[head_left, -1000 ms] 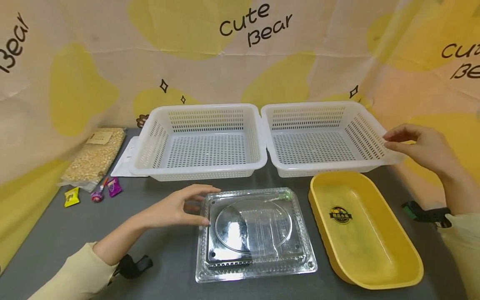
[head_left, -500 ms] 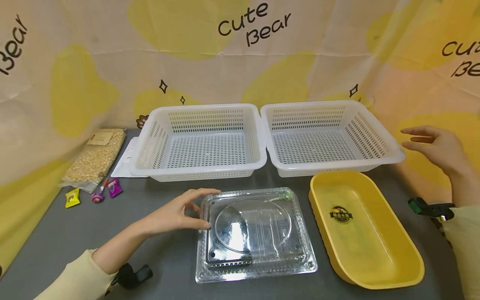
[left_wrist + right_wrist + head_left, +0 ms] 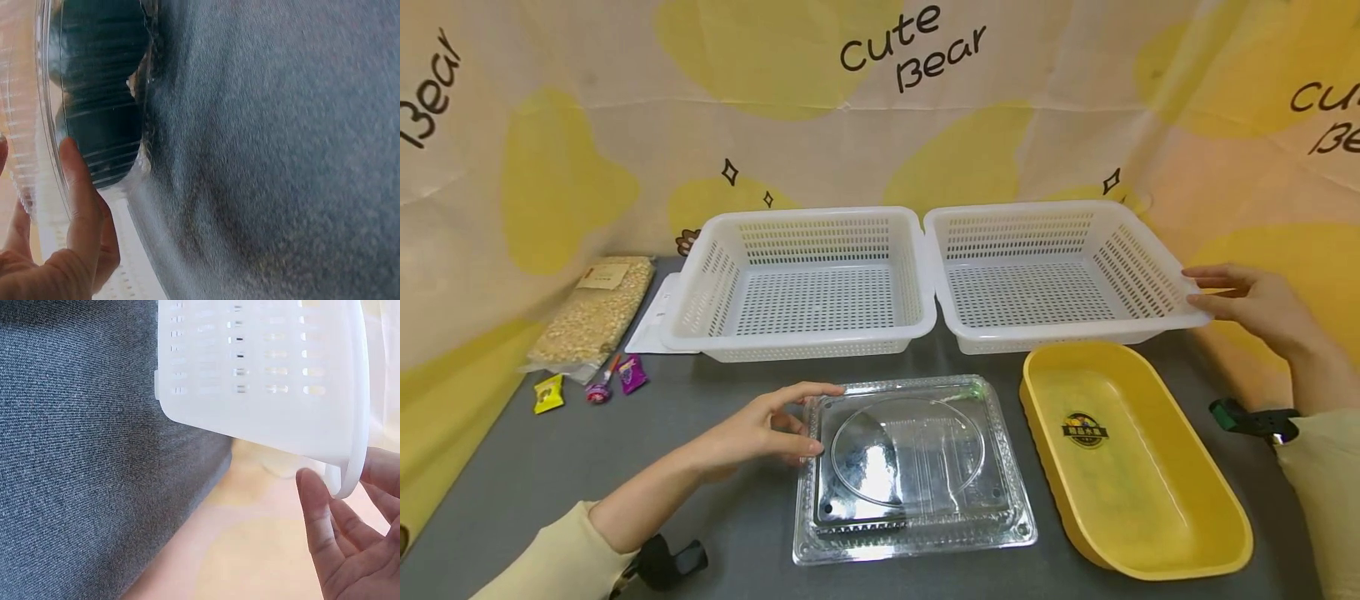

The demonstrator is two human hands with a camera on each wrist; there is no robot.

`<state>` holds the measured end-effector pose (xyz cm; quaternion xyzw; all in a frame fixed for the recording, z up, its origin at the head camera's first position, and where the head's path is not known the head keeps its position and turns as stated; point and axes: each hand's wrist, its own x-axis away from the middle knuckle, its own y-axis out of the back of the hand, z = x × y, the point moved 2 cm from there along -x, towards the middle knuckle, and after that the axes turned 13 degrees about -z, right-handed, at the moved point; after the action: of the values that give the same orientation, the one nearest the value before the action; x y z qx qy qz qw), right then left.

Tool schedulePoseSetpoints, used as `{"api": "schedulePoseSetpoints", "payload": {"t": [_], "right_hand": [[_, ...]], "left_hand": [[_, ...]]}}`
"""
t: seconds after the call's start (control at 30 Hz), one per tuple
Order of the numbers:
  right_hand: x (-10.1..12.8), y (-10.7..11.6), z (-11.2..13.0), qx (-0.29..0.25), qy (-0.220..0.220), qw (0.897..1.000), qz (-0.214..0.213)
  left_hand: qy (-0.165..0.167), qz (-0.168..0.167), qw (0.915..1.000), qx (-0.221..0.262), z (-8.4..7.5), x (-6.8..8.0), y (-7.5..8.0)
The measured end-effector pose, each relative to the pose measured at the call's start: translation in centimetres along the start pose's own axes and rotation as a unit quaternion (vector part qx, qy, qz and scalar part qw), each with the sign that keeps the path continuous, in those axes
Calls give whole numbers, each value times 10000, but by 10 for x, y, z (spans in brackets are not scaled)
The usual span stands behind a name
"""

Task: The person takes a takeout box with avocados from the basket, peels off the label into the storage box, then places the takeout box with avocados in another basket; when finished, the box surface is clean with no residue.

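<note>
A clear plastic clamshell box (image 3: 917, 467) lies shut on the grey table, front centre. My left hand (image 3: 786, 421) rests against its left edge, with relaxed fingers touching the rim and the index finger over the near-left corner. The left wrist view shows those fingers (image 3: 75, 200) laid along the box's rim (image 3: 94, 94). My right hand (image 3: 1225, 292) has straight fingers at the right corner of the right white basket (image 3: 1037, 333). In the right wrist view my right fingers (image 3: 319, 519) sit just beside and under the basket's rim (image 3: 356, 425).
A second white basket (image 3: 805, 346) stands to the left of the first, both at the back. A yellow oval tray (image 3: 1135, 500) lies front right. At far left are a bag of grains (image 3: 591, 312), a white packet (image 3: 651, 329) and small wrapped sweets (image 3: 546, 393).
My right hand drew away from the right basket's corner, then came back to its rim. My left hand stayed at the clear box's left edge, shifting only slightly.
</note>
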<state>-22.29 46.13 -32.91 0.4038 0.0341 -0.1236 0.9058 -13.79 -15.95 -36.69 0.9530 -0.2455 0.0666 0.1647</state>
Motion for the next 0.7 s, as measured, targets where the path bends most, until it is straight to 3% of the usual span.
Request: {"api": "schedulePoseSetpoints", "payload": {"t": [0.27,0.7], "right_hand": [[1,-1,-2,-350,-201,9991,122],[0,-2,-3,-297,-281,9987,303]], "left_hand": [[60,-224,9997,114,-1,0,-5],[390,-380,9973,491,-3,4,-9]]}}
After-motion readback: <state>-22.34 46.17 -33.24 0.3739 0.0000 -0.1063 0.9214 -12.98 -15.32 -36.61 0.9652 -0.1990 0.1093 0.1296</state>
